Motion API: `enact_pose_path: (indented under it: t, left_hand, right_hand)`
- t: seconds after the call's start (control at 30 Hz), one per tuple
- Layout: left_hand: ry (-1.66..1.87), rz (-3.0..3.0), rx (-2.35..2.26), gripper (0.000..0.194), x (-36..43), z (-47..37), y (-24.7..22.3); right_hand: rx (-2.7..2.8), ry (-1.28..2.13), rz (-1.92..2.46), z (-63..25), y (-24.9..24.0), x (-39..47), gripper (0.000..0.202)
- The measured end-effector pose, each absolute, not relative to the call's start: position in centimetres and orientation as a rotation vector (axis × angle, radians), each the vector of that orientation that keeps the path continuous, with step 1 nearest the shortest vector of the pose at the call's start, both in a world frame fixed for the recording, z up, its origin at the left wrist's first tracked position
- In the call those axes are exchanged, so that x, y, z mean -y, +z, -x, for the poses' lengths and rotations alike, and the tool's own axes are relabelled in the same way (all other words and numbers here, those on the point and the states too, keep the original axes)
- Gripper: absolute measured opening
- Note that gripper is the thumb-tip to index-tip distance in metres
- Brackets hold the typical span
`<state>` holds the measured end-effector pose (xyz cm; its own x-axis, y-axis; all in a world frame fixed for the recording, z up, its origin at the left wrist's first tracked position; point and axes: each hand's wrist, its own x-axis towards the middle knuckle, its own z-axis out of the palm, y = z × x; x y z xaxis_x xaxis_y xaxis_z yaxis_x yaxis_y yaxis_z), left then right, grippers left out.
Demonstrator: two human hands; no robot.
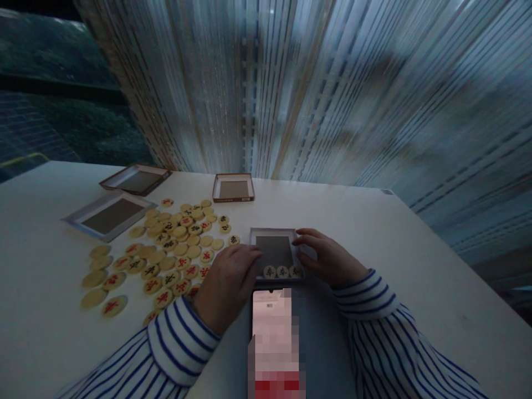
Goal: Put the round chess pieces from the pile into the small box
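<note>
Box (274, 249) holds xiangqi pieces (282, 271); right hand (330, 257) beside it is loosely spread, grip of left hand (228, 280) I cannot tell.

Trays (274, 249): 4, three toward the tabletop's (415, 266) far edge | discs (282, 271) inside nearest tray: 3 visible | loose discs (193, 252): dozens, overlapping | phone (272, 327): 1 | hands (226, 277) (332, 259): 2

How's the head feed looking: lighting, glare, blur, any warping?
Head view: dim, bluish light overall, with no strong glare on the table; the phone stands out bright but is partly pixelated; the curtain looks soft and streaky toward the right, its lines fanning outward as if through a wide lens.
</note>
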<state>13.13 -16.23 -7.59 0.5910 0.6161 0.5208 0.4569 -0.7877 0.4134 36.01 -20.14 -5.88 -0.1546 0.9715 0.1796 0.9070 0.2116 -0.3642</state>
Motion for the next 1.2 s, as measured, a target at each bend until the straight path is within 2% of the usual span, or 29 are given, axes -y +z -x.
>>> enact_pose_path:
  t: [0.43,1.2]
  left_hand:
    - [0.872,-2.501,-1.008,0.028,16.4,-13.1,-7.4]
    - [1.091,-2.416,-1.018,0.021,17.0,-12.0,-5.5]
  right_hand:
    - [1.89,0.435,1.917,-35.3,-5.2,19.9,0.02]
    - [1.817,0.099,1.809,-35.0,-5.4,19.6,0.016]
